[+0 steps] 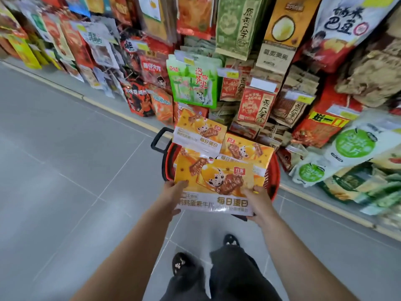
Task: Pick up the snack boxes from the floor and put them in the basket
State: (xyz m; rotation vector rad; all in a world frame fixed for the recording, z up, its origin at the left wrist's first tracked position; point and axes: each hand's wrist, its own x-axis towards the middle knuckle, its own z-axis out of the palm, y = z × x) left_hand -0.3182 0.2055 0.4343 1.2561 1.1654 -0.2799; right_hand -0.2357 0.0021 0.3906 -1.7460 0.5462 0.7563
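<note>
A yellow snack box [217, 183] with a speckled egg picture is held flat over the near rim of the red basket [273, 177]. My left hand [173, 196] grips its left edge, thumb on top. My right hand [258, 203] grips its right lower corner. Two more of the same yellow boxes lie in the basket: one [199, 133] tilted at the far left, one [247, 152] at the right. The basket's black handle [158, 141] sticks out on the left.
Hanging snack bags [193, 85] fill the shelves behind and to the right of the basket. Green packets [347, 155] lean low at the right. A yellow kerb strip [112, 109] runs along the shelf base. Grey tiled floor [65, 159] spreads left. My feet [180, 263] stand below.
</note>
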